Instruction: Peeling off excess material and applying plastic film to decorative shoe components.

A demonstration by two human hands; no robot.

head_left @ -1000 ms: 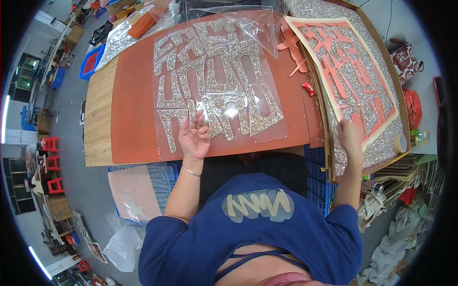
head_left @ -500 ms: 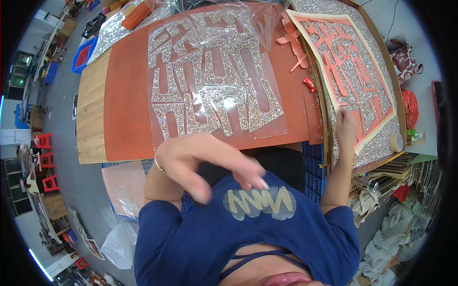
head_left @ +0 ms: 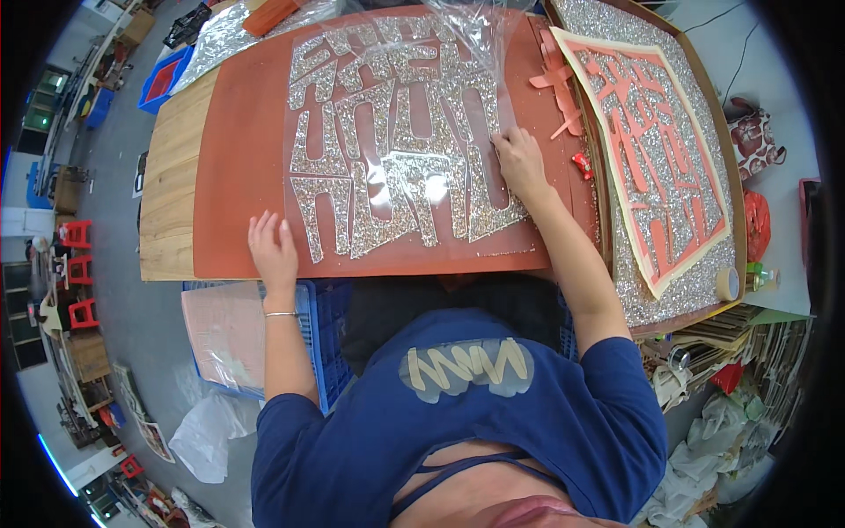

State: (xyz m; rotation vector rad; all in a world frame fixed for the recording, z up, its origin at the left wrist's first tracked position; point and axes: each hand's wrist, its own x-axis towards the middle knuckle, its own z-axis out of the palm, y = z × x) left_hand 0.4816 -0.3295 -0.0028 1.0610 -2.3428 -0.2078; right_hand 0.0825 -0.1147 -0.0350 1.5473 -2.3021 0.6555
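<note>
A clear film (head_left: 363, 132) carrying cut shapes covered in silvery glitter stones lies on a red-brown board (head_left: 242, 176) in front of me. My right hand (head_left: 523, 165) is at the film's right edge, its fingers bent together with the tips down beside a glitter shape. What those fingertips hold, if anything, is too small to make out. My left hand (head_left: 275, 253) rests near the board's front edge, left of the film, fingers stretched and slightly apart with nothing in them.
To the right stands a tray (head_left: 691, 273) of loose glitter stones. On it lies a cream-bordered stencil (head_left: 656, 283) with coral strips. Coral scraps (head_left: 556, 84) and a small red wrapper (head_left: 583, 165) lie between. A tape roll (head_left: 728, 284) sits at the tray's corner; a blue crate (head_left: 327, 330) is below the board.
My right hand has left the stencil on the tray and come left to the film's edge. My left hand has dropped from above my body down to the board.
</note>
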